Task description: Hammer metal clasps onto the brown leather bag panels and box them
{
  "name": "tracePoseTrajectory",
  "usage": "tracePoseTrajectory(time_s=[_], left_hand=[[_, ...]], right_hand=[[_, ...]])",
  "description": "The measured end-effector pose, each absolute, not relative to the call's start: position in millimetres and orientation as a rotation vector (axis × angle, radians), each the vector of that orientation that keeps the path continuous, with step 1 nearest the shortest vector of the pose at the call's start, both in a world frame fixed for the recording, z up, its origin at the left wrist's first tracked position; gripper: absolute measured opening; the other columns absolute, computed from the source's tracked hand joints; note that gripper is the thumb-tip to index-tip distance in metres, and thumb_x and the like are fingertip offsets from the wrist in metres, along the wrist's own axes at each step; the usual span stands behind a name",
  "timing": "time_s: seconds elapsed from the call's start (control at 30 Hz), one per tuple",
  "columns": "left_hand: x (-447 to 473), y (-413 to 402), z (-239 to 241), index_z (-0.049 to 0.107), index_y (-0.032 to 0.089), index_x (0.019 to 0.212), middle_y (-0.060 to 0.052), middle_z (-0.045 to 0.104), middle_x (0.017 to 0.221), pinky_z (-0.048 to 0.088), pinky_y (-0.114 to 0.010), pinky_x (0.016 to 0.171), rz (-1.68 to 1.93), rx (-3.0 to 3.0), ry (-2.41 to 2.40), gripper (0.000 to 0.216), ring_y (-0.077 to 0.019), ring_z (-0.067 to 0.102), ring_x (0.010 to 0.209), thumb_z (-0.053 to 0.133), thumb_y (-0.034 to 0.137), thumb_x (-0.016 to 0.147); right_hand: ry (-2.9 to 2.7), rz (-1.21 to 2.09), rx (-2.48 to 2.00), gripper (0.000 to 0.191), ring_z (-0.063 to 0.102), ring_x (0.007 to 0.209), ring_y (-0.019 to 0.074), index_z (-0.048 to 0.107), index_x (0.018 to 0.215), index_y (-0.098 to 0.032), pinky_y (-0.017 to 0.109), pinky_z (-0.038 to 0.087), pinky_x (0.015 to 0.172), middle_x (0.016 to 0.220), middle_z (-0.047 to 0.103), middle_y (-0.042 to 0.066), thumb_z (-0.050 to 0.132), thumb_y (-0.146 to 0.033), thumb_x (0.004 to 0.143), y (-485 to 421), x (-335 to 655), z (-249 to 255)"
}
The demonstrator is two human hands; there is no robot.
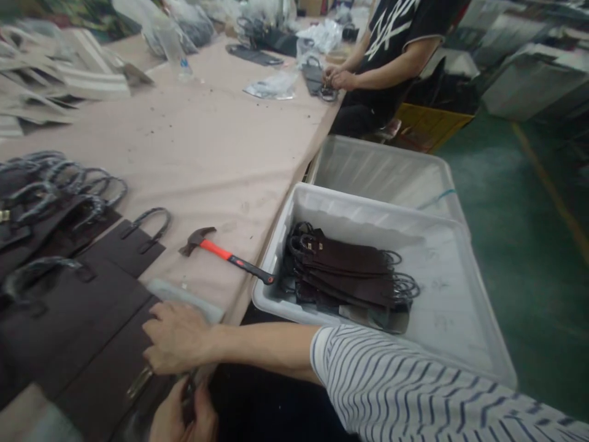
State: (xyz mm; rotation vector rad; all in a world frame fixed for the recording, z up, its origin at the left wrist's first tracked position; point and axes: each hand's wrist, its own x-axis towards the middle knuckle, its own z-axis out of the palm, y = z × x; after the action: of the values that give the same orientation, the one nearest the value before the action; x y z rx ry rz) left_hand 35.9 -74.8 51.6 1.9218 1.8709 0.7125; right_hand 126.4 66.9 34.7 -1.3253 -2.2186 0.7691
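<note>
Dark brown bag pieces (87, 325) with plastic-wrapped handles lie spread on the table at the lower left. My right hand (179, 337) reaches across from the right, its fingers bent and closed at the edge of a brown bag piece. Just below it, my left hand (184, 417) is at the bottom edge of the view, thumb and fingers closed around a dark part of the same piece. A gold metal clasp (138, 383) shows beside both hands. What lies under the fingers is partly hidden. A claw hammer (225, 255) with a red and black handle rests nearby.
A white plastic bin (442, 294) holding stacked brown bag pieces (350, 264) stands beside the table, with another bin (386, 172) behind it. A pale slab (188, 298) lies near my right hand. Across the table, a co-worker's hands (338, 78) handle a dark bag piece.
</note>
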Motion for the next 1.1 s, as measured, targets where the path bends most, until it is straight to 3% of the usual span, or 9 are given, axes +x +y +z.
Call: tracePoseTrajectory(time_s=[0.13,0.37,0.5,0.57,0.77,0.87,1.1], left_hand=[[40,-82,31,0.066,0.029,0.117,-0.006,0.071,0.08,0.051,-0.034,0.054,0.667,2.393,1.955,0.027,-0.0258,0.069,0.071,0.059,0.026,0.091],[40,-72,28,0.065,0.02,0.106,-0.006,0.073,0.083,0.048,-0.028,0.052,0.465,2.646,1.897,0.012,-0.0216,0.07,0.069,0.063,0.022,0.095],[59,-75,31,0.066,0.019,0.102,-0.005,0.073,0.085,0.055,-0.026,0.064,0.618,2.454,1.884,0.01,-0.0176,0.072,0.073,0.058,0.022,0.098],[66,-74,31,0.067,0.019,0.106,-0.007,0.075,0.095,0.06,-0.028,0.075,0.662,2.28,1.9,0.016,-0.0188,0.074,0.085,0.054,0.018,0.098],[64,-70,30,0.063,0.021,0.12,-0.01,0.071,0.113,0.062,-0.035,0.089,0.633,2.084,1.925,0.034,-0.0228,0.071,0.101,0.058,0.009,0.089],[62,-77,30,0.061,0.019,0.122,-0.011,0.069,0.111,0.064,-0.035,0.084,0.592,2.132,1.883,0.038,-0.0227,0.071,0.096,0.057,0.007,0.087],[51,-75,30,0.063,0.016,0.107,-0.009,0.066,0.092,0.061,-0.031,0.071,0.612,2.228,1.838,0.021,-0.02,0.068,0.08,0.049,0.01,0.092]], right_hand=[[-2.289,0.512,-1.188,0.035,0.046,0.136,0.0287,0.065,0.122,-0.015,0.041,0.043,0.112,0.142,0.057,0.012,0.056,-0.038,0.097,34,146,17],[-2.419,0.508,-1.053,0.039,0.043,0.137,0.0279,0.066,0.117,-0.018,0.04,0.04,0.113,0.142,0.057,0.007,0.058,-0.049,0.094,55,154,6],[-2.366,0.616,-0.957,0.036,0.041,0.141,0.0328,0.067,0.116,-0.011,0.045,0.037,0.118,0.143,0.055,0.014,0.066,-0.035,0.089,52,159,13],[-2.3,0.719,-0.968,0.046,0.036,0.146,0.0359,0.064,0.126,-0.009,0.05,0.034,0.121,0.147,0.052,0.018,0.07,-0.029,0.085,53,161,12],[-2.269,0.806,-0.887,0.051,0.035,0.149,0.0374,0.063,0.132,-0.012,0.058,0.034,0.121,0.152,0.05,0.019,0.069,-0.02,0.083,71,155,-1],[-2.288,0.792,-0.887,0.051,0.036,0.148,0.0379,0.063,0.132,-0.012,0.058,0.034,0.122,0.151,0.051,0.018,0.069,-0.021,0.082,70,156,0],[-2.308,0.726,-0.878,0.048,0.039,0.147,0.0382,0.065,0.13,-0.013,0.059,0.035,0.121,0.149,0.054,0.018,0.067,-0.026,0.083,74,148,-1]])
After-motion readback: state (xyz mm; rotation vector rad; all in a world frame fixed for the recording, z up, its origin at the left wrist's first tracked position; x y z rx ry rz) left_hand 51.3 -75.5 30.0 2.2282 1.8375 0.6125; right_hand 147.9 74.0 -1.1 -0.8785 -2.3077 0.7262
